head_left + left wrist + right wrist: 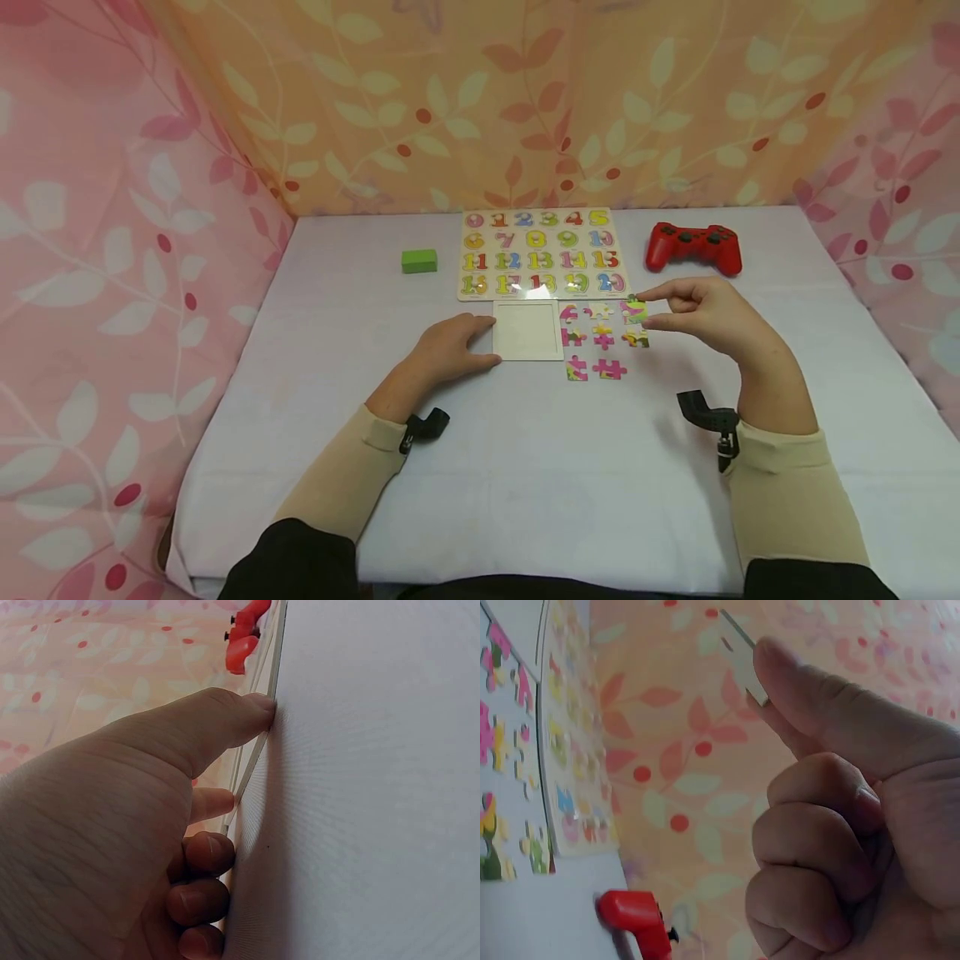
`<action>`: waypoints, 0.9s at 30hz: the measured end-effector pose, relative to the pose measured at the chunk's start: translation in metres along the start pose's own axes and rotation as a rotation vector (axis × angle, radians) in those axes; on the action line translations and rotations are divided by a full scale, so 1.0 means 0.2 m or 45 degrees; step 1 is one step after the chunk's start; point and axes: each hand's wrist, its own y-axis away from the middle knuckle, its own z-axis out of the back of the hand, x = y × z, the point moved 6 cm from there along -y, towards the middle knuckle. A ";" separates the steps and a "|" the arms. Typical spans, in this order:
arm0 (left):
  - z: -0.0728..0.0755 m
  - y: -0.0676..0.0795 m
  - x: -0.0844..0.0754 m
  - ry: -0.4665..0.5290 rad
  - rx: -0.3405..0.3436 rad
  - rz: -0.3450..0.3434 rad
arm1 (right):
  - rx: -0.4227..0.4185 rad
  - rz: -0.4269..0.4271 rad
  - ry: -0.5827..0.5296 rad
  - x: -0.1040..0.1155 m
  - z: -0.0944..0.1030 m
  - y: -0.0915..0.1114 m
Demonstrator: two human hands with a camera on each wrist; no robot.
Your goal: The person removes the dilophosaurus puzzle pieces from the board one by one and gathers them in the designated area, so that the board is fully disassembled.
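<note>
A square white puzzle tray (528,331) lies bare on the table. At its left side is my left hand (450,346), which steadies the tray between thumb and fingers; the thumb (255,712) touches the edge in the left wrist view. My right hand (708,321) is raised over the right end of the loose pieces. Between its thumb and index finger it pinches a jigsaw piece (744,664), seen nearly edge-on in the right wrist view. Several pink, yellow and green jigsaw pieces (610,369) lie in rough rows right of the tray.
Behind the tray lies a number board (540,250) with colourful numerals. A green block (419,261) sits to its left, and a red game controller (693,247) to its right. Floral curtains (450,100) enclose the back and sides of the white-covered table (480,475).
</note>
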 end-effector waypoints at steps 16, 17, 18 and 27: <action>0.01 0.01 0.00 0.003 0.007 0.012 | 0.442 -0.141 -0.077 -0.33 -0.07 -0.04; 0.01 0.01 0.00 0.005 0.008 0.010 | 0.469 -0.154 -0.070 -0.34 -0.09 -0.04; 0.01 0.01 -0.01 0.009 0.008 0.008 | 0.496 -0.164 -0.069 -0.35 -0.10 -0.05; 0.00 0.00 0.00 0.019 0.003 0.006 | 0.593 -0.178 -0.058 -0.37 -0.19 -0.07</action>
